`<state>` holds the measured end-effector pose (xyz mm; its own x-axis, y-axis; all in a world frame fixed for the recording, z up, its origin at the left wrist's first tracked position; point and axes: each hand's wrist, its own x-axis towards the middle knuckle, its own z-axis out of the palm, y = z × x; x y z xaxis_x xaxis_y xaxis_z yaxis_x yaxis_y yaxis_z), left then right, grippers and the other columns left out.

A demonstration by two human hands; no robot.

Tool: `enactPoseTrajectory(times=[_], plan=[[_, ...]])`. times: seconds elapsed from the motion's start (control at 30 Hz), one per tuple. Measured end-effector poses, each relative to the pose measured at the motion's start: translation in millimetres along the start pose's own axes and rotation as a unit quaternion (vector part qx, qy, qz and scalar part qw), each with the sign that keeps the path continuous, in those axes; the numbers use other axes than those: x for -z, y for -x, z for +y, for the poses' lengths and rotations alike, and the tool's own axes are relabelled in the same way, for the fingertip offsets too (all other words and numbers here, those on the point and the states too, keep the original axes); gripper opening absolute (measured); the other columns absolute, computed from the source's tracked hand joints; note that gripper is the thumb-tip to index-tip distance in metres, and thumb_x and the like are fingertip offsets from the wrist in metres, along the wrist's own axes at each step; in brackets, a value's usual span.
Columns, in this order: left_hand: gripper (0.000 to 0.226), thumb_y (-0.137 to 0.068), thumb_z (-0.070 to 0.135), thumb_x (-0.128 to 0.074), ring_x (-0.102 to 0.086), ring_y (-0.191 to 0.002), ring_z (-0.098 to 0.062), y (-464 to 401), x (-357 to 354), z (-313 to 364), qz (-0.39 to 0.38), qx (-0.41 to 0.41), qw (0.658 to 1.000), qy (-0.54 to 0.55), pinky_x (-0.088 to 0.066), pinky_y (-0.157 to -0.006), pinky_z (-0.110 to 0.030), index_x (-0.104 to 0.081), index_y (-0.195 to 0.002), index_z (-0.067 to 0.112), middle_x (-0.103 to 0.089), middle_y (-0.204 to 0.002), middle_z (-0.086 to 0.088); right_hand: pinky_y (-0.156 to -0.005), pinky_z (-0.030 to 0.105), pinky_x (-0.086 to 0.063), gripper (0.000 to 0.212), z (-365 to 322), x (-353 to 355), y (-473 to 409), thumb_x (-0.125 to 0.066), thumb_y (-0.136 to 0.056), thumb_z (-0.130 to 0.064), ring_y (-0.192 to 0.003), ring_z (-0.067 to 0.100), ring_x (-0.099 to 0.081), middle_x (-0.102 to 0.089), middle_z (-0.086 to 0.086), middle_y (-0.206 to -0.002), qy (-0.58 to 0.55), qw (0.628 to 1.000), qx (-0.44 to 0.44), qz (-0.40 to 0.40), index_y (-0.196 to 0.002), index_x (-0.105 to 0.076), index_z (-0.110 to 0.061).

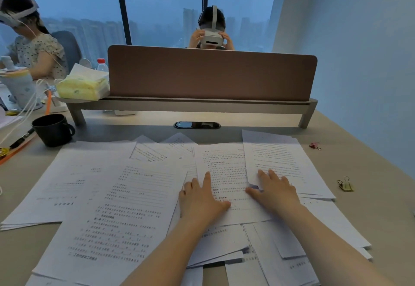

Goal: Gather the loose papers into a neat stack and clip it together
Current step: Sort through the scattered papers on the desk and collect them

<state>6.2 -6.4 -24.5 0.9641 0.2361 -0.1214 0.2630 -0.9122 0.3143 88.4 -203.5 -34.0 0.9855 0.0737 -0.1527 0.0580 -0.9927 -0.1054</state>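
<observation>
On the beige desk (350, 151), head view: loose white printed paper sheets (125, 198) lie fanned and overlapping from 9 o'clock round to 3 o'clock of the person's hands, none squared up yet. Left hand (199, 198) rests flat, fingers straight and spread, on the centre sheet. Right hand (275, 192) lies flat just beside it at 3 o'clock, fingers straight, touching the overlapping white sheet at upper right (280, 162). Hands are near each other but not touching; neither grips anything.

Risks, as judged:
- Pressing flat and sliding could drag only the top sheet; lower sheets would stay put, and the overlapped corner under the right thumb could crease.
- Sheets at 6 o'clock appear to reach the near desk edge; a sweep toward the body could push them off.
- Sheets at 9 o'clock are well apart from both hands and could be missed.
- Black mug (52, 129) at 10 o'clock stands just beside the spread; a wide left sweep could knock it.

Clips: small gold binder clip (345, 184) at 3 o'clock and small pink binder clip (314, 145) at 2 o'clock, both off the paper, untouched.
</observation>
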Motion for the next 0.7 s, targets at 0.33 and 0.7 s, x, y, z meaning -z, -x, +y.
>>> enactPoseTrajectory(times=[0.33, 0.7], plan=[[0.095, -0.077, 0.055, -0.065, -0.031, -0.136, -0.026, -5.3, -3.0, 3.5, 0.004, -0.008, 0.996, 0.087, -0.029, -0.109, -0.041, -0.013, -0.154, 0.032, -0.036, -0.151, 0.0, -0.069, 0.034, -0.041, 0.035, 4.1, 1.4, 2.1, -0.034, -0.098, -0.019, -0.098, 0.027, -0.058, -0.057, 0.004, -0.116, 0.104, 0.989, 0.06, 0.082, -0.132, -0.043, -0.018], [0.061, -0.093, -0.002, -0.045, -0.041, -0.137, -0.019, -0.1, -0.7, 5.9, 0.022, 0.027, 0.923, 0.384, -0.034, -0.111, -0.029, -0.037, -0.15, 0.02, -0.041, -0.152, 0.0, -0.081, 0.033, -0.051, 0.037, -14.3, 10.0, 19.7, -0.039, -0.097, -0.011, -0.103, 0.023, -0.065, -0.064, -0.001, -0.122, 0.052, 0.982, 0.093, 0.156, -0.132, -0.047, -0.022]])
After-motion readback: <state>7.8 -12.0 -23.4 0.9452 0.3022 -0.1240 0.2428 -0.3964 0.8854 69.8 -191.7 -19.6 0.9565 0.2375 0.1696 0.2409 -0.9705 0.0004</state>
